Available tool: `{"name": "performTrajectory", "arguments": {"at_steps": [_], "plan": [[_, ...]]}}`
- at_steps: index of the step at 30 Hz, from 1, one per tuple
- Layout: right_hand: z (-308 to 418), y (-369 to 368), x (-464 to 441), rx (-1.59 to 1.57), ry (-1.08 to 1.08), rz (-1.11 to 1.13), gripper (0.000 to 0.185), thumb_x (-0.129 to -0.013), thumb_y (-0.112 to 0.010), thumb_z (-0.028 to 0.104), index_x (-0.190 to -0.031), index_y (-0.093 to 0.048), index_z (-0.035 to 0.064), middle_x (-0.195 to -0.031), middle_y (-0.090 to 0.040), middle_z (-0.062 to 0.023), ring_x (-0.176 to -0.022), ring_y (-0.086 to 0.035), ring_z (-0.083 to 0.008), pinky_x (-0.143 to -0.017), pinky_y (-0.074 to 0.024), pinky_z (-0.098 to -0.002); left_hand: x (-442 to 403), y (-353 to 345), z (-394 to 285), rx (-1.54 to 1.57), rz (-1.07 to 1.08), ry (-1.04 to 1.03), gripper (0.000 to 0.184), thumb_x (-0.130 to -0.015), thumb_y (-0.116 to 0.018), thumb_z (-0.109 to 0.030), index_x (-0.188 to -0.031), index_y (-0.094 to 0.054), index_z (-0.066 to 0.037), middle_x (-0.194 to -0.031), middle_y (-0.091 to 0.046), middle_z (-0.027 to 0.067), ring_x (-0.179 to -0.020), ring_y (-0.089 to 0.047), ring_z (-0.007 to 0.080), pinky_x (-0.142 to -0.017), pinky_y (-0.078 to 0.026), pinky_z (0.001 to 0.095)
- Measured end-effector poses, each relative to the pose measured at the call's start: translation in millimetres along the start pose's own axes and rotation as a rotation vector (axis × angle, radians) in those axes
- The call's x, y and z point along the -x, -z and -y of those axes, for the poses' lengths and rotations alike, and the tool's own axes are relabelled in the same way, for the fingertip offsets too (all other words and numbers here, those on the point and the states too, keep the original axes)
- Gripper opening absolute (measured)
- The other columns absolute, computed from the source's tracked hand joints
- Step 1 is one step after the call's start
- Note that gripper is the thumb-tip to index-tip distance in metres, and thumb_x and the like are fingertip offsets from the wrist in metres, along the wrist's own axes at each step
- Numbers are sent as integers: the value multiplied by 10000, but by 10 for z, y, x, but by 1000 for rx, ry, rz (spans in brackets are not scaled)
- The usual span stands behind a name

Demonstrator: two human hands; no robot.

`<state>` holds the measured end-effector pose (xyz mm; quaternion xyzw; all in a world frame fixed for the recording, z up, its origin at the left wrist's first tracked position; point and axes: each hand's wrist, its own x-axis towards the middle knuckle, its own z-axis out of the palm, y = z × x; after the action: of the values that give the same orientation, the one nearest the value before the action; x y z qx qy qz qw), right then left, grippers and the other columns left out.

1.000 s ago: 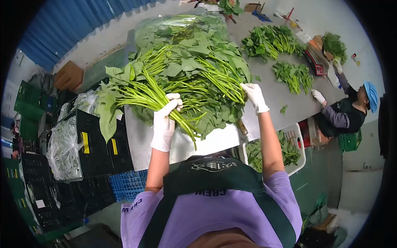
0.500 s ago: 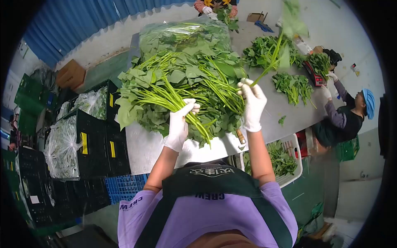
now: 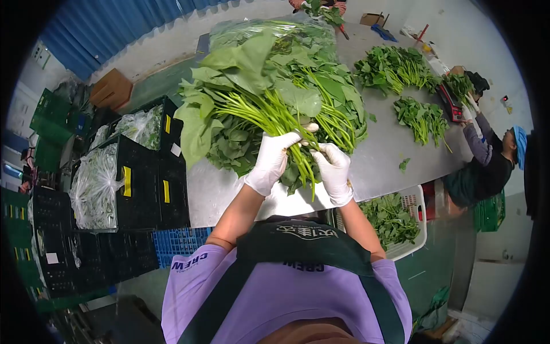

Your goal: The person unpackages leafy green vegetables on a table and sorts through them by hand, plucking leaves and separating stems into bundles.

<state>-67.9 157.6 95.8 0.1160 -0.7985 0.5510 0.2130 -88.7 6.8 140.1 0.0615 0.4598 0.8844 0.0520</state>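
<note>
My left hand (image 3: 270,163), in a white glove, is wrapped round a bunch of leafy greens (image 3: 252,108) with long green stems. Broad leaves fan out up and to the left, while the cut ends point down toward me. Close beside it, my right hand (image 3: 334,172), also gloved, pinches stems at the right side of that bunch; its fingertips nearly meet my left fingers. Under and behind the bunch lies a large pile of the same greens (image 3: 344,123) on the metal table (image 3: 378,163).
A clear plastic bag of greens (image 3: 281,30) lies behind the pile. Smaller bunches (image 3: 421,121) lie to the right, near a red scale (image 3: 451,103) and a co-worker (image 3: 487,166). Black crates (image 3: 140,189) stand at left; a white basket (image 3: 423,221) holds greens below the table edge.
My right hand has come down and left, bringing a long leafy stem from the upper right to the bunch. My left hand has moved slightly up and right with the bunch.
</note>
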Motion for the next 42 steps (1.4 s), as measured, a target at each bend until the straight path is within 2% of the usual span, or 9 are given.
{"name": "performTrajectory", "arguments": {"at_steps": [7, 12, 18, 23, 26, 29, 34, 36, 42], "plan": [[147, 109, 54, 55, -181, 84, 105, -735, -677, 32, -825, -643, -9, -688, -592, -85, -616, -568, -192, -587, -440, -297, 36, -51, 60, -35, 21, 28, 303, -796, -614, 4, -1094, -561, 23, -989, -655, 141, -873, -622, 164, -729, -483, 239], [255, 191, -51, 126, 155, -67, 122, -737, -682, 11, -857, -672, -2, -731, -622, -90, -628, -582, -186, -602, -453, -278, 21, -109, 176, -66, -12, 52, 295, -746, -663, 41, -1032, -592, 17, -905, -654, 87, -854, -628, 174, -778, -511, 281], [219, 362, 103, -65, -24, -130, 79, -760, -655, -31, -839, -664, -31, -743, -623, -80, -646, -579, -138, -613, -451, -248, 44, -272, 266, -51, 44, 0, 191, -751, -657, 41, -938, -622, 16, -873, -660, 90, -754, -600, 134, -709, -486, 240], [231, 723, 214, -354, -207, -421, 129, -872, -543, 36, -784, -614, -26, -764, -619, -67, -710, -555, -112, -660, -442, -225, -38, -315, 245, 89, -60, -30, 155, -787, -611, 28, -941, -596, 15, -877, -660, 131, -675, -574, 137, -638, -469, 232], [-98, 1334, 189, -964, -141, -748, 166, -918, -533, 144, -1001, -560, 3, -923, -578, -61, -779, -524, -103, -679, -460, -208, -140, -34, 39, 193, -28, -16, 181, -805, -580, 6, -985, -582, 4, -909, -650, 147, -688, -586, 144, -636, -474, 230], [-296, 1421, 173, -921, -398, -560, 225, -913, -539, 160, -1045, -560, -21, -897, -586, -64, -756, -539, -103, -677, -472, -203, -128, 75, -127, 220, 114, 103, 215, -812, -570, 10, -1027, -565, 16, -935, -635, 169, -710, -609, 171, -642, -501, 231], [-5, 813, 153, -679, -692, 461, 192, -845, -590, 137, -867, -659, -40, -781, -668, -110, -669, -620, -136, -628, -475, -222, -139, 70, -155, 113, 328, 203, 257, -767, -593, 11, -1018, -545, 46, -888, -626, 198, -673, -619, 187, -633, -517, 230], [-38, 711, 132, -923, -730, 480, 172, -839, -602, 131, -844, -666, -28, -765, -658, -83, -663, -596, -119, -633, -462, -218, -122, 128, -232, 106, 328, 258, 272, -750, -603, 9, -1009, -542, 63, -847, -628, 209, -649, -617, 196, -599, -514, 241], [18, 579, 142, -788, -587, 449, 155, -827, -621, 132, -856, -679, -9, -760, -619, -29, -711, -517, -95, -670, -408, -229, -84, 193, -265, 15, 349, 258, 264, -757, -614, -22, -997, -547, 65, -848, -632, 208, -648, -617, 197, -591, -497, 237]]}}
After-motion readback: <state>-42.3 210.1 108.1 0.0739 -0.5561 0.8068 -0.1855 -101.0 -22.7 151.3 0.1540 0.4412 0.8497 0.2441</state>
